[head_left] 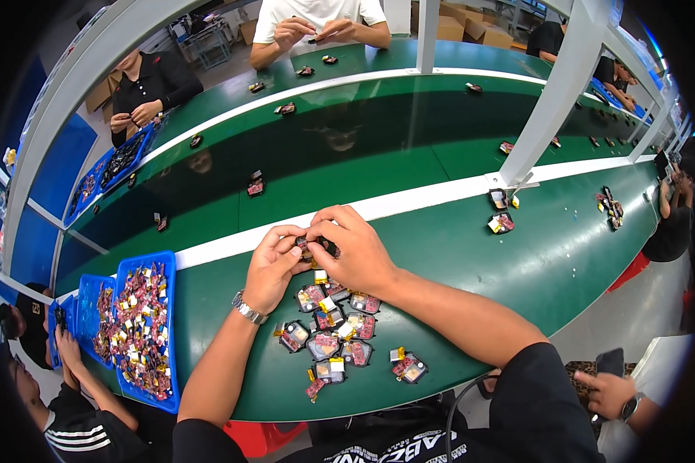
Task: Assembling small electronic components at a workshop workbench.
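Observation:
My left hand and my right hand meet above the near edge of the green bench. Between their fingertips is a small black electronic casing, closed in by both hands. Its inner side is mostly covered by the fingers. Just below my hands lies a loose pile of open black casings with red circuit boards and small silver-and-yellow battery packs. One more casing sits apart, right of the pile.
Blue trays heaped with red boards and batteries stand at left. A white rail divides my bench from a green conveyor belt carrying scattered casings. A grey post rises at right, near two casings. Other people work around the line.

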Tool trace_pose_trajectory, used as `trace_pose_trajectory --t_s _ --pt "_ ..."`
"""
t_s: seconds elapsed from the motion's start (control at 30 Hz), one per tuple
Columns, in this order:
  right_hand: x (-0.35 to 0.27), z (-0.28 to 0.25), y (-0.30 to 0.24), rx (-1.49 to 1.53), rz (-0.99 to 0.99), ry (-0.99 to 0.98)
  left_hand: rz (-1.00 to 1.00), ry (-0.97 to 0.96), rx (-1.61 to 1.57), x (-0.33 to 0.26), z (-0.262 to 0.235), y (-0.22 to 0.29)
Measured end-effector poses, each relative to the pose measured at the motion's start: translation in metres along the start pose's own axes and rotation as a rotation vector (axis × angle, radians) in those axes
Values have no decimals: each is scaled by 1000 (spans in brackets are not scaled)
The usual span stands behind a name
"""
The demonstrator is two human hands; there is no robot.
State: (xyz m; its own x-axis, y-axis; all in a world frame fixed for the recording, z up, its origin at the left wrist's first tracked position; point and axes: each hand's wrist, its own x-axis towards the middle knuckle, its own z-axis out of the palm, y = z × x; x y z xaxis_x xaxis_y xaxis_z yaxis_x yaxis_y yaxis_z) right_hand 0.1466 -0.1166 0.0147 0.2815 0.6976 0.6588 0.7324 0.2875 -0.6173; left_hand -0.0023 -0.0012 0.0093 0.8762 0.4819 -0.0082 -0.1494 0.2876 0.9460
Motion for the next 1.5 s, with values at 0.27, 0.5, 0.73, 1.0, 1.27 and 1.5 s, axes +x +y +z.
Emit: trace_pose_trajectory --t_s 0.27,0.5,0.73,1.0,1.27,1.5 --pt "2 7 -3 48 -1 -37 58 200 223 -5 -5 -4" --pt "0 -1 3 154 167 -105 154 183 356 4 6 -15" --pt "2 1 -7 195 236 -78 219 155 305 1 7 -17" --pt "7 -4 5 296 259 -85 195 142 267 -1 8 -11" --pt "27 -30 58 273 395 208 212 126 292 1 8 -8" --pt "35 -97 139 -223 538 500 186 116 318 -2 4 -6"
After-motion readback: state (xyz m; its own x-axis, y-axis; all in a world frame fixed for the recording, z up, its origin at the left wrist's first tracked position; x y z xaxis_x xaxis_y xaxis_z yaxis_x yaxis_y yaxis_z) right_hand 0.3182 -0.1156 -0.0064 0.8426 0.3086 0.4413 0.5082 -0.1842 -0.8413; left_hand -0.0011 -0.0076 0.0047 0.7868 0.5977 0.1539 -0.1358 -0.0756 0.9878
